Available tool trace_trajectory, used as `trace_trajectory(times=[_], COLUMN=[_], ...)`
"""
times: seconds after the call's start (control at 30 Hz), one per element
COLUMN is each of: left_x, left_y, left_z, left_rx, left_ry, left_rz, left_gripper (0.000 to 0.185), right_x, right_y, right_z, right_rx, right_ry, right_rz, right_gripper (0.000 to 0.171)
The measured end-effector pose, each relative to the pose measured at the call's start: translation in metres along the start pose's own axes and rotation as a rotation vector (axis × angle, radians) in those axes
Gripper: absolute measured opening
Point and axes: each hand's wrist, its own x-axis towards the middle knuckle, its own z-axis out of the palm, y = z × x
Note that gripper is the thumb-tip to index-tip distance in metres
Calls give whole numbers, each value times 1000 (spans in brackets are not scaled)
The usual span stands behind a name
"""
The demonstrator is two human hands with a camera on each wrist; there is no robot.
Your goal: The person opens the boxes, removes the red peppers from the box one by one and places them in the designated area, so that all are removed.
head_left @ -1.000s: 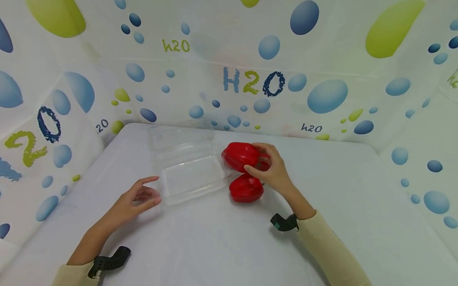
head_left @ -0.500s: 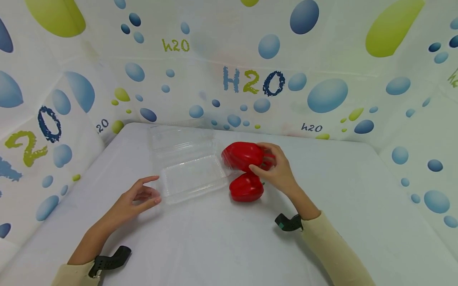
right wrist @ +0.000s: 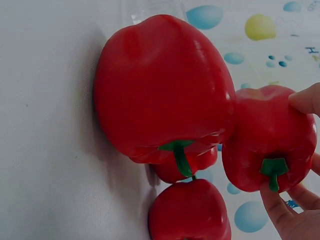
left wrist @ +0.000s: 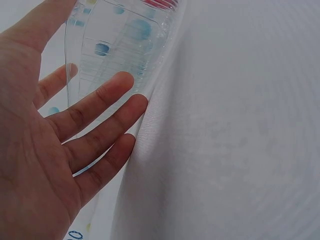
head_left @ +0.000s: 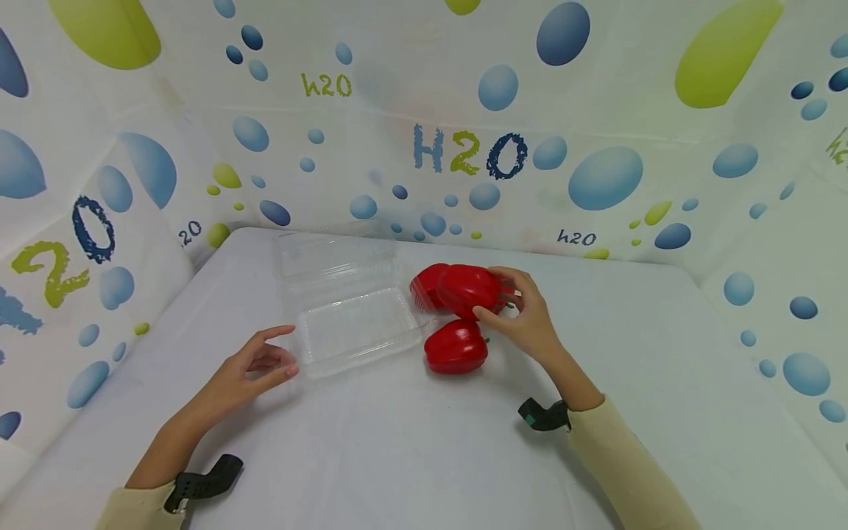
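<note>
My right hand [head_left: 503, 298] grips a red bell pepper [head_left: 468, 289] by its stem end and holds it just above the white table [head_left: 411, 442]. In the right wrist view that pepper [right wrist: 267, 140] is pinched between thumb and fingers [right wrist: 280, 210]. Another red pepper [head_left: 424, 285] sits just behind it to the left, against the clear open clamshell container [head_left: 361, 331]. A third [head_left: 456, 346] lies on the table in front, seen large in the right wrist view [right wrist: 160, 90]. My left hand [head_left: 278, 353] holds nothing, its straight fingers [left wrist: 100, 115] beside the container's near-left corner [left wrist: 115, 45].
The container's lid [head_left: 334, 258] lies folded back toward the far wall. Printed bubble-pattern sheets [head_left: 464, 154] wall in the table on the left, back and right. A black wrist mount [head_left: 543, 416] sits on the right sleeve.
My right hand and its pepper have shifted a little to the right, uncovering the pepper behind. The left hand has stayed put.
</note>
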Motion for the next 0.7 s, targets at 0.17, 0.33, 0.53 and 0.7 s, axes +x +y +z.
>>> trace_trajectory(times=[0.17,0.33,0.53,0.7], left_x=[1,0,-1,-1], left_y=[0,1,4,4], left_z=[0,0,0,0], left_rx=[11,11,27,27], left_ry=[1,-2,0,6], left_rz=[1,-5,-2,5], left_gripper=[60,60,60,60], right_x=[-2,-5,-10,-10], right_y=[2,2,-15,-6], right_z=[-4,-10,-15,-17], right_rx=[-31,-43,-20,-37], right_ry=[9,18,23,26], right_rz=[11,16,5,11], right_gripper=[66,66,66,65])
